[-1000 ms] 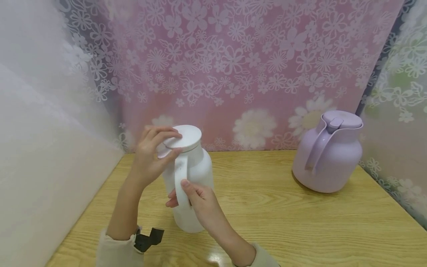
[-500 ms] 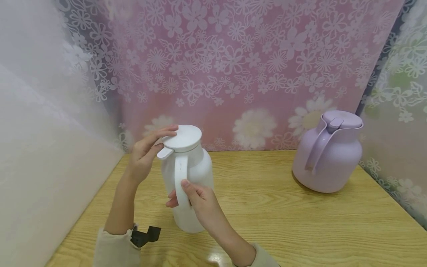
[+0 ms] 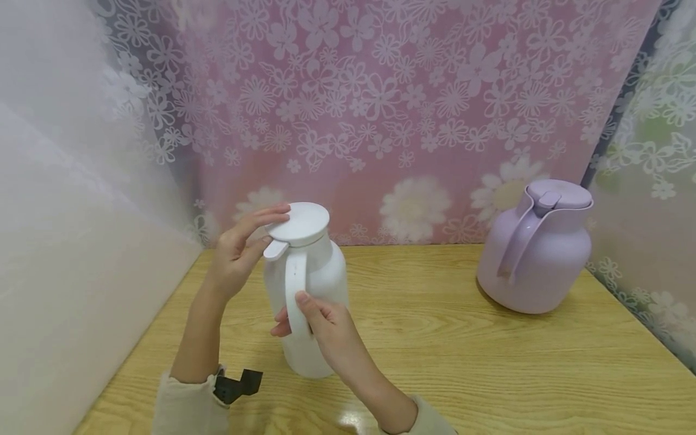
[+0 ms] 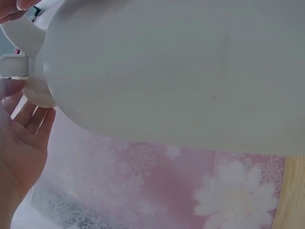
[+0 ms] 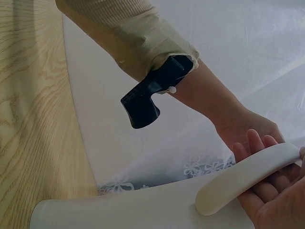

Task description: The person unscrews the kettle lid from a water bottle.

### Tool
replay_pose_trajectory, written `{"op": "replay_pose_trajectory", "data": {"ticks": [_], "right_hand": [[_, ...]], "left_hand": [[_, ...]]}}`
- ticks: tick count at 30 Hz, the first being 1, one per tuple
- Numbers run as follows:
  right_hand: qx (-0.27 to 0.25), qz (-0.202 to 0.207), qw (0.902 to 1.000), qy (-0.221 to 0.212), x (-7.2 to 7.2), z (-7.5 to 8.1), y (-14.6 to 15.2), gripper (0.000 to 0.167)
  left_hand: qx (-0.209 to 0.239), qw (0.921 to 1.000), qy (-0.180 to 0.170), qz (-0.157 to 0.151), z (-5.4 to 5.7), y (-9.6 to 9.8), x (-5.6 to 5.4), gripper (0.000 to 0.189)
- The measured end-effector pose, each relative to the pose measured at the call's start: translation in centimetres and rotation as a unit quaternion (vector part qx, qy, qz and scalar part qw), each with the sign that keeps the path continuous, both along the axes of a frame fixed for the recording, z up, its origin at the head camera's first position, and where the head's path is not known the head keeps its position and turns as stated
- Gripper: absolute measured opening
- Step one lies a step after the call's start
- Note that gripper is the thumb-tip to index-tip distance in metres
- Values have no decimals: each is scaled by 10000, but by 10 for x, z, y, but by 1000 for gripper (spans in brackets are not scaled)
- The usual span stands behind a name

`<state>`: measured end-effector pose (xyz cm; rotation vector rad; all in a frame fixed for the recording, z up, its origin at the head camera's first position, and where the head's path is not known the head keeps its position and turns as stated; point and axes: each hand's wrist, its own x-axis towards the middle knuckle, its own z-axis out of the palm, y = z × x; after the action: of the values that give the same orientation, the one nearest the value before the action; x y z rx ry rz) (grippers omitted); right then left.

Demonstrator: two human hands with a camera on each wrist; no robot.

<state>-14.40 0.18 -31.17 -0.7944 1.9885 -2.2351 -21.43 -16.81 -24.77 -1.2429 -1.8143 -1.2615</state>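
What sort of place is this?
Probably a makeshift tabletop booth: flower-patterned pink sheeting backs a yellowish wood-grain table, and milky-white sheeting lines its left side.

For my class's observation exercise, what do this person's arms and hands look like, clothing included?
Both the left hand and right hand are bare. The left sleeve and right sleeve are pale beige; the right wrist view shows ribbing on the left one. An angular black device sits at the left sleeve's end.
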Motion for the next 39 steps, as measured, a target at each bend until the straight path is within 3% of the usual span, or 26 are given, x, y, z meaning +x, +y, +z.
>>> {"op": "replay_pose_trajectory", "data": {"ticks": [4, 16, 24, 31, 39], "right_hand": [[2, 4, 10000, 25, 0, 1, 0, 48], [10, 34, 10000, 82, -1, 1, 0, 47], [6, 52, 10000, 53, -1, 0, 0, 49], [11, 23, 10000, 27, -1, -1, 0, 48], [3, 11, 10000, 5, -1, -1, -1, 49]], "left_hand": [[-19, 9999, -29, 114, -7, -4, -7, 31], [-125, 9983, 41, 561, -7, -4, -5, 30], [-138, 9964, 270, 796, -6, -2, -4, 31], [-162, 9905, 493, 1273, -4, 4, 1, 38], [-206, 9790, 1057, 1734, -1, 12, -1, 35]]}}
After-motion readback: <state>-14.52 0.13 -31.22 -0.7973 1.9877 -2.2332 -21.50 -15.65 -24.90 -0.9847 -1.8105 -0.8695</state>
